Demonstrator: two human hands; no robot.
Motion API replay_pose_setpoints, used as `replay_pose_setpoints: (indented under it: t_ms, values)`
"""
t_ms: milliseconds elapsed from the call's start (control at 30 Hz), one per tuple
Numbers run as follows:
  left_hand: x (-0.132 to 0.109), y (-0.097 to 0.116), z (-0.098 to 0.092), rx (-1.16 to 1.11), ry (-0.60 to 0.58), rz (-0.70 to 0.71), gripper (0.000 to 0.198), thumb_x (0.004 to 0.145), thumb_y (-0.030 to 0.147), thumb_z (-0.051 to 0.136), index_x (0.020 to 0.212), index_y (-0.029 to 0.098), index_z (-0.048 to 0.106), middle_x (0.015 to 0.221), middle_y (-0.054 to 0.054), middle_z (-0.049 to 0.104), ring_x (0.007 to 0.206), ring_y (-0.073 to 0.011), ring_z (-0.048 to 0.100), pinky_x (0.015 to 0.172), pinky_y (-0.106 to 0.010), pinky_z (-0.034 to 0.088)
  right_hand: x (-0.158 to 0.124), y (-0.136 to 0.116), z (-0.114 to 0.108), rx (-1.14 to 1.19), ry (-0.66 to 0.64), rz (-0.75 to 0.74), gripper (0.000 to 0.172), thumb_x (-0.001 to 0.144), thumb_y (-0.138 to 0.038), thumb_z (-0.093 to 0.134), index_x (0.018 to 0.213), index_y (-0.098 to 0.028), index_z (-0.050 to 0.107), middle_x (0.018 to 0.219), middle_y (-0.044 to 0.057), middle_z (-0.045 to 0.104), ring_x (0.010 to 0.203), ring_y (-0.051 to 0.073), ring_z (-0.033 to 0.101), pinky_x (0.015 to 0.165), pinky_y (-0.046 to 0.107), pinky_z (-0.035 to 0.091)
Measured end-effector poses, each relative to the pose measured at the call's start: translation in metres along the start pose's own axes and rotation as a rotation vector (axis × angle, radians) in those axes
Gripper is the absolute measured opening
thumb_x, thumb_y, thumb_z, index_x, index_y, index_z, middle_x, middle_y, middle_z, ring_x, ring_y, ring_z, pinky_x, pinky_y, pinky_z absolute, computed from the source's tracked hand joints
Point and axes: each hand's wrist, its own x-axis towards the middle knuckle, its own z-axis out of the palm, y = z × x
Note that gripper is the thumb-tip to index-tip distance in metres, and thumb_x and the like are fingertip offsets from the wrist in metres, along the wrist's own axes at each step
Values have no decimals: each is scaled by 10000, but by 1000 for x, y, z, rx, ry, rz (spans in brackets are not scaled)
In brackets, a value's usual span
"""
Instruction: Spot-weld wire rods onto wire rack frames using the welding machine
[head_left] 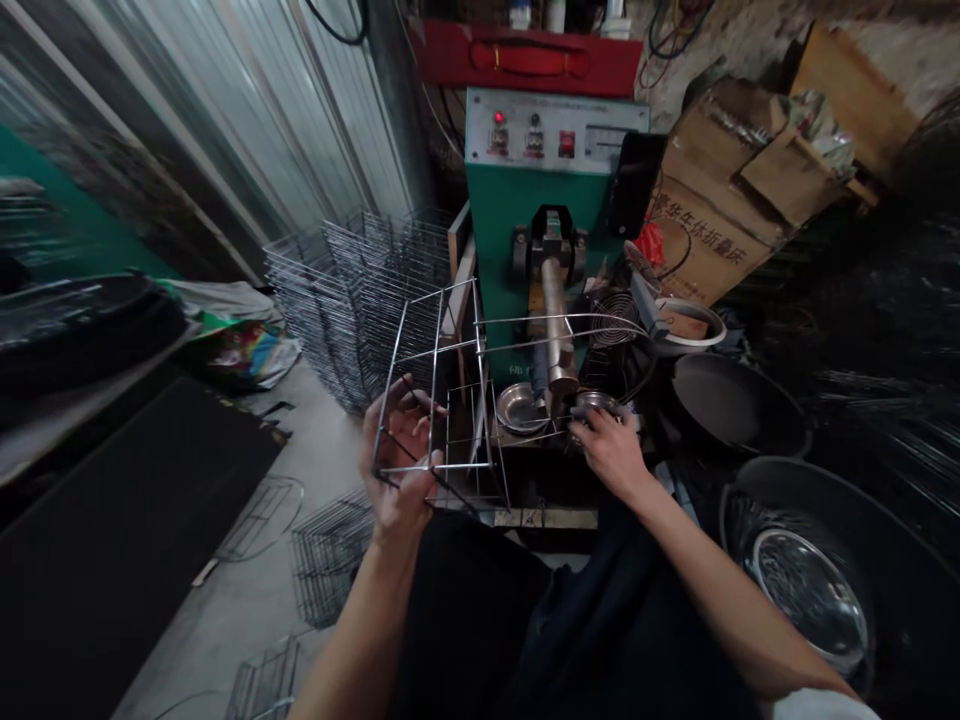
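- Holding one wire frame (436,350): left hand (409,432), fingers and thumb around its near-left corner; frame is up in front of the machine (495,230), left of the metal rod (556,310).
- Right hand (615,455): fingertips at one of two small dishes, the right one (596,398); can't tell if it grips anything.
- Second dish (521,410) sits left of the rod's lower end; rod stands between hands.
- One tall wire-rack stack (322,290) behind left hand, smaller stack (330,550) on floor.
- Right side crowded: black pan (735,405), dark tub (757,480) with shiny round bowl (810,600), cardboard (697,235).
- Frame: thin bright metal, boxy, open. Machine: green-painted body. Wall sheet (262,120): ribbed metal.
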Motion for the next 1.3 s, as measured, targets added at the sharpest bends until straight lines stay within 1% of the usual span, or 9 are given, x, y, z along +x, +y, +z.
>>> replay_pose_setpoints:
  t_ms: [133, 333, 500, 733, 800, 933, 1033, 1133, 1300]
  values:
    - [3, -2, 0, -17, 9, 19, 688, 646, 391, 894, 1290, 289, 676, 1088, -74, 627, 990, -255, 607, 872, -375, 550, 3, 2, -3, -5, -63, -23, 288, 990, -74, 530, 1127, -221, 735, 1269, 95, 736, 1153, 268, 595, 988, 433, 284]
    - [19, -4, 8, -54, -24, 44, 577, 666, 351, 888, 1205, 251, 708, 1012, -44, 636, 884, -185, 600, 762, -288, 518, 17, 4, -4, 26, -146, 12, 278, 983, -82, 542, 1146, -193, 738, 1278, 113, 735, 1174, 274, 599, 956, 427, 297]
    - [34, -10, 8, -86, -47, 31, 558, 653, 321, 892, 1179, 246, 723, 1012, -42, 659, 846, -167, 620, 747, -272, 524, 22, 5, -5, 42, -134, 26, 318, 1014, -73, 469, 1149, -169, 741, 1213, 114, 756, 1155, 271, 613, 964, 428, 290]
    - [45, -16, 4, -88, -65, 36, 529, 652, 320, 887, 1147, 221, 726, 1005, -47, 677, 877, -168, 635, 804, -272, 557, 22, 8, -2, 83, -100, 8, 309, 968, -32, 536, 1133, -209, 727, 1213, 74, 760, 1112, 227, 626, 939, 411, 273]
    - [49, -18, 3, -95, -70, 19, 506, 641, 315, 897, 1109, 217, 732, 999, -40, 676, 845, -153, 635, 772, -252, 553, 24, 7, -2, 81, -91, 15, 290, 981, -44, 521, 1096, -206, 732, 1143, 80, 773, 1069, 228, 626, 928, 409, 271]
    - [59, -23, -1, -112, -38, -75, 475, 639, 308, 899, 1080, 248, 732, 984, -20, 678, 846, -148, 645, 770, -256, 566, 27, 7, -8, 40, -141, 20, 244, 981, -74, 525, 990, -188, 741, 961, 97, 760, 976, 242, 617, 903, 403, 273]
    - [63, -26, -2, -125, -9, -112, 485, 607, 294, 900, 1060, 234, 739, 939, -16, 673, 829, -148, 650, 754, -252, 570, 28, 7, -11, 29, -147, 16, 251, 990, -83, 520, 1042, -192, 740, 990, 94, 761, 985, 242, 611, 928, 397, 268]
    - [65, -25, -1, -119, -48, -73, 515, 598, 287, 894, 1085, 224, 736, 964, -37, 676, 835, -169, 654, 727, -262, 556, 28, 8, -10, 23, -148, 17, 243, 987, -81, 529, 1050, -188, 737, 1052, 96, 763, 1002, 238, 610, 938, 392, 262]
    - [66, -26, 1, -95, -84, -37, 524, 607, 303, 897, 1101, 248, 731, 981, -47, 677, 841, -189, 649, 704, -279, 526, 32, 10, -4, 29, -148, 39, 221, 986, -93, 548, 1035, -182, 744, 1004, 97, 768, 976, 239, 627, 932, 403, 273]
